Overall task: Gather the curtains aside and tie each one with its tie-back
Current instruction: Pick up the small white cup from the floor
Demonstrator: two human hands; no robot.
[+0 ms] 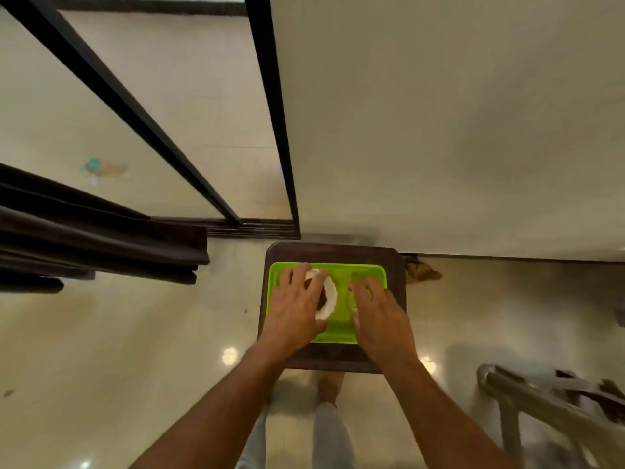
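Shiny floor is holding a small stool [334,253] with a green tray [338,330]. Left hand [294,306] is curling over the white tie-back [329,294]; right hand [378,316] is lying spread flat just beside it.

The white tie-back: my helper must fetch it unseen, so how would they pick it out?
Find the dark stool against the wall; a bright green tray lies on it. The white tie-back is the ruffled loop under the left hand, the tray's only clearly white item.
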